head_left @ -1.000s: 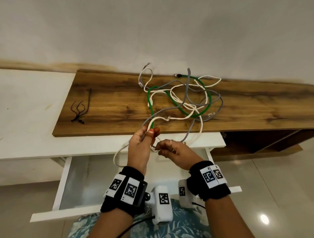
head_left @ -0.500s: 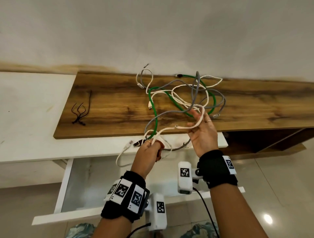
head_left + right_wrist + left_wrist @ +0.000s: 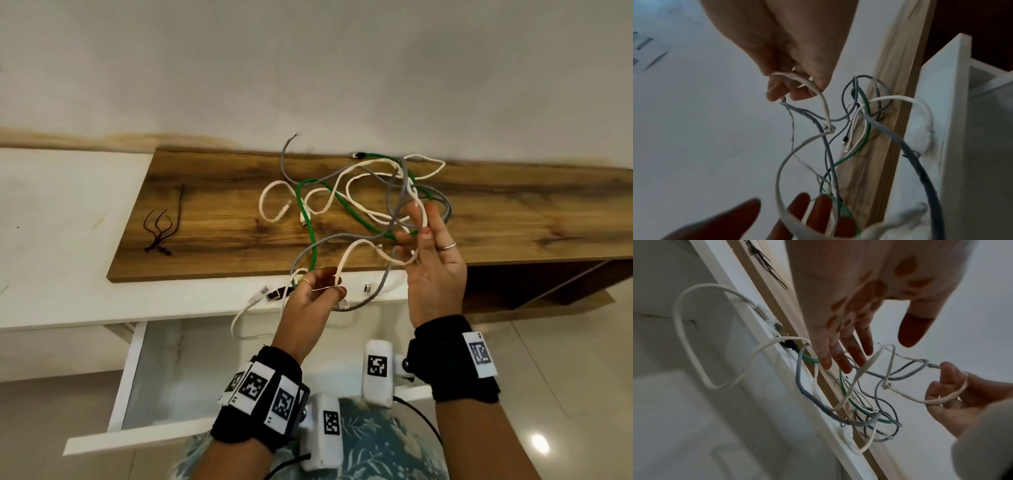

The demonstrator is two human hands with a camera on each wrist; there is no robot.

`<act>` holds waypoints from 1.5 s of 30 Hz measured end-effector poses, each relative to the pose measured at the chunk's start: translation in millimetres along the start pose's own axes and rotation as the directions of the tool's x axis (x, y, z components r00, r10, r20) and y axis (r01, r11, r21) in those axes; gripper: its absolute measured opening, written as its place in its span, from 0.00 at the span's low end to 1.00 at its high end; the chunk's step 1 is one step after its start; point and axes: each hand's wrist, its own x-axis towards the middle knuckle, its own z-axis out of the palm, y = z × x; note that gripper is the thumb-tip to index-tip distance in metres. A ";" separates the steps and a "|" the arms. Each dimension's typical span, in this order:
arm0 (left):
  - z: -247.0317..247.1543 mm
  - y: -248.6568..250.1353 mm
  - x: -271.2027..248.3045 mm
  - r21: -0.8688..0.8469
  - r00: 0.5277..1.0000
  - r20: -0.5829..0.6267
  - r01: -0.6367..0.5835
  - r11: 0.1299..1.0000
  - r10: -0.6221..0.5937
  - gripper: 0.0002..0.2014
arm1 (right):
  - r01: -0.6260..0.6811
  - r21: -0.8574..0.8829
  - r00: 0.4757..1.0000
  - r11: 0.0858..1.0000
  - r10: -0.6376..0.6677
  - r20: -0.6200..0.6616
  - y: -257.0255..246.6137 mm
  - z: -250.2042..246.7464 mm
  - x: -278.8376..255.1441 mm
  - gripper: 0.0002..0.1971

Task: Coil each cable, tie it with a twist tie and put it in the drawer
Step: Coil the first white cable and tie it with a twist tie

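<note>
Untangling comes first: the right hand (image 3: pixel 435 274) grips a loop of the white cable (image 3: pixel 358 242), and the left hand (image 3: pixel 308 305), fingers loose, touches it. Next, it needs pulling clear of the green cable (image 3: pixel 309 229).

You are in a room of a home, it seems: a plain painted wall (image 3: pixel 308 68), a low white cabinet (image 3: pixel 51 240) with a wooden top board (image 3: pixel 222 212) and an open drawer (image 3: pixel 132 377), and glossy floor tiles (image 3: pixel 565 377).

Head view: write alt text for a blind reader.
A right hand grips a white cable looped round its fingers; the cable runs across the open left hand. Behind, white, grey and green cables lie tangled on a wooden top, black twist ties at its left; a drawer stands open below.
</note>
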 end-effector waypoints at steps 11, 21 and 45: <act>9.4 -3.8 -5.2 0.295 0.927 -0.069 -0.333 0.896 0.368 0.15 | -0.252 -0.571 0.880 0.781 0.430 0.201 20.0 -1.0 -33.5 0.11; 8.3 -10.8 5.7 0.511 0.941 -0.026 -0.279 0.813 0.339 0.20 | 0.139 -0.753 0.597 0.643 0.553 0.582 31.1 13.9 -48.2 0.11; 0.2 -17.1 7.9 0.846 0.744 0.238 -0.474 0.243 0.625 0.14 | -0.018 -0.522 0.871 0.853 0.270 0.410 -42.5 85.2 91.1 0.11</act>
